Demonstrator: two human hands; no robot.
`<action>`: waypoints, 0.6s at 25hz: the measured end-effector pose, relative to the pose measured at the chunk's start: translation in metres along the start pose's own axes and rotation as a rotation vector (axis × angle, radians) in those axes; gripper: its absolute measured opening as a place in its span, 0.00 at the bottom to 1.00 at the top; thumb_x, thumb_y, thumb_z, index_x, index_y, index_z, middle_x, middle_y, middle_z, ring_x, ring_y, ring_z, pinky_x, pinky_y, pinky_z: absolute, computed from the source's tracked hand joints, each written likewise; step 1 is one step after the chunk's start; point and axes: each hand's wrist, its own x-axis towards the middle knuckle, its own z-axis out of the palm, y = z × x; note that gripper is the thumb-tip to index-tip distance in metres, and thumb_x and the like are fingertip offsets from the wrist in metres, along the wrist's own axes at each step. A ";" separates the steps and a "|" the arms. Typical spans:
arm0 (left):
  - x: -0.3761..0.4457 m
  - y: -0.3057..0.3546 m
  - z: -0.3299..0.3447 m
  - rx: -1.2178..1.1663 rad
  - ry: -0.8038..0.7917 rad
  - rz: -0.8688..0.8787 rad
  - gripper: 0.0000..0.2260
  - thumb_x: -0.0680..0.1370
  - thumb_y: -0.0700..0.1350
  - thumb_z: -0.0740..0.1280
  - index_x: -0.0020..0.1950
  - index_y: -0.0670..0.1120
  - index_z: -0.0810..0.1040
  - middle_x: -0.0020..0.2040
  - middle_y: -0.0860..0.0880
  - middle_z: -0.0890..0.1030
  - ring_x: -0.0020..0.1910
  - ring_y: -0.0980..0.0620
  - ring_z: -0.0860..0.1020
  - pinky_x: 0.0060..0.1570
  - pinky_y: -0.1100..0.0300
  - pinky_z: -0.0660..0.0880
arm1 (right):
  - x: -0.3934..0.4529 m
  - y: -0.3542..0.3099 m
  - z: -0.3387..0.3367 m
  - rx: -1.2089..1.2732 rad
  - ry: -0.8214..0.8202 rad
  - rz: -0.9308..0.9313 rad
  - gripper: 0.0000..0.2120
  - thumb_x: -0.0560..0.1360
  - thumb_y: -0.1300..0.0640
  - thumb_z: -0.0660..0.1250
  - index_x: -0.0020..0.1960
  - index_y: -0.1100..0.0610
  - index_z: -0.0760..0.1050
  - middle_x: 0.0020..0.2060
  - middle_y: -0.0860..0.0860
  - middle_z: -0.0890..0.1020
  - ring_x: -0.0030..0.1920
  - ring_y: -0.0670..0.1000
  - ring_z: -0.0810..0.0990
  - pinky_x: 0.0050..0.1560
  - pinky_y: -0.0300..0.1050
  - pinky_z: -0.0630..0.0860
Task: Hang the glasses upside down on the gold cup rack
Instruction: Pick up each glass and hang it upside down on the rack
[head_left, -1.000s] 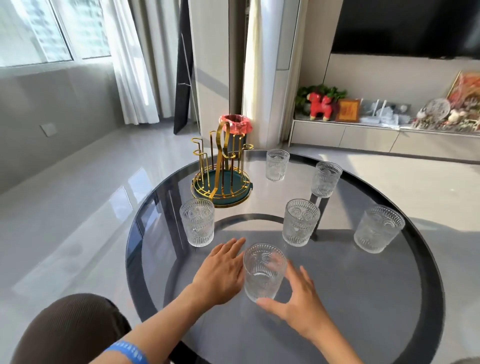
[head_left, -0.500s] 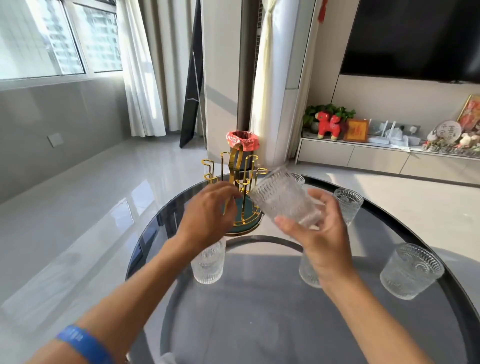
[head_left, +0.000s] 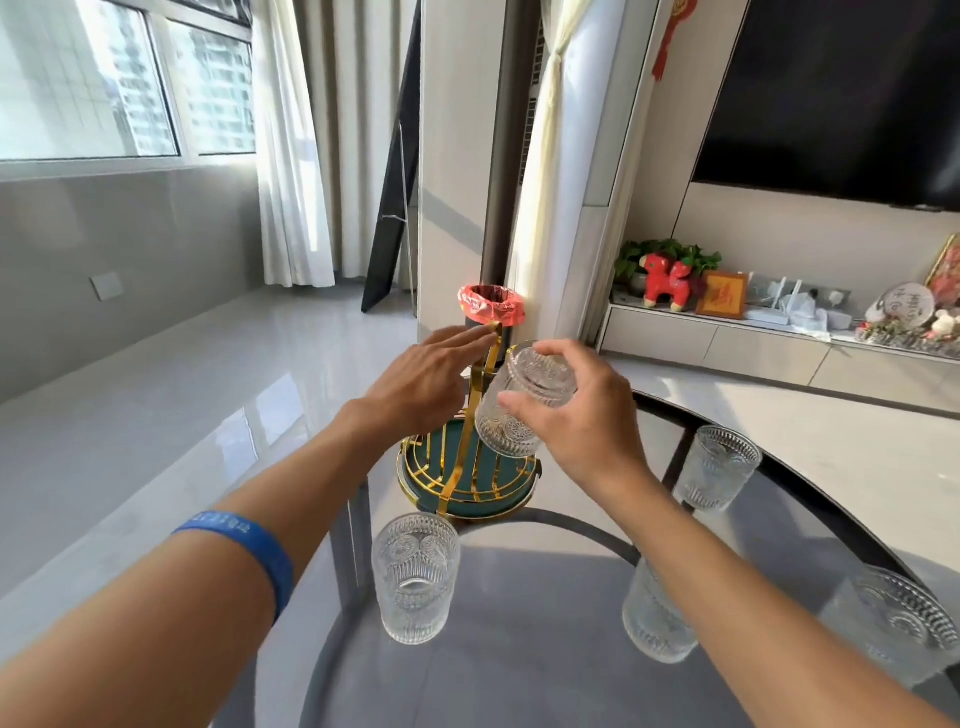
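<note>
The gold cup rack (head_left: 462, 475) with a green base stands on the round glass table (head_left: 519, 675). My right hand (head_left: 576, 415) grips an embossed clear glass (head_left: 519, 405), turned upside down and tilted, right over the rack's right side. My left hand (head_left: 415, 387) rests on the top of the rack's tall gold handle, fingers stretched over it. Three more glasses stand upright on the table: one near left (head_left: 414, 577), one near right (head_left: 655, 618), one behind my right wrist (head_left: 718, 467). A further glass (head_left: 898, 618) sits at the right edge.
A small dark bin with a red liner (head_left: 491, 310) stands on the floor behind the rack. A low cabinet (head_left: 727, 353) with ornaments runs along the right wall. The table rim curves close at the right.
Both hands went from the table's near part up to the rack. My right hand lifted the glass and turned it from tilted sideways to mouth down over the rack; my left hand reached the handle top.
</note>
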 end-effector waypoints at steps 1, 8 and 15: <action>0.002 0.000 -0.001 -0.008 0.006 -0.001 0.31 0.73 0.31 0.56 0.77 0.46 0.63 0.77 0.47 0.65 0.76 0.46 0.61 0.71 0.44 0.65 | 0.003 0.001 0.007 -0.050 -0.031 -0.037 0.23 0.65 0.46 0.77 0.56 0.50 0.76 0.51 0.50 0.82 0.49 0.50 0.78 0.45 0.41 0.73; 0.002 -0.001 0.000 -0.006 -0.018 -0.012 0.34 0.71 0.30 0.56 0.77 0.47 0.63 0.78 0.50 0.63 0.74 0.45 0.64 0.68 0.42 0.68 | -0.005 0.030 0.041 -0.150 -0.279 0.067 0.21 0.67 0.46 0.74 0.59 0.48 0.77 0.56 0.50 0.81 0.48 0.48 0.74 0.46 0.41 0.69; 0.000 0.012 0.000 -0.105 -0.082 -0.099 0.32 0.75 0.33 0.60 0.78 0.45 0.59 0.79 0.46 0.59 0.78 0.44 0.57 0.73 0.42 0.61 | -0.011 0.034 0.039 -0.132 -0.390 0.071 0.24 0.71 0.48 0.72 0.65 0.45 0.71 0.67 0.48 0.74 0.60 0.50 0.74 0.51 0.43 0.68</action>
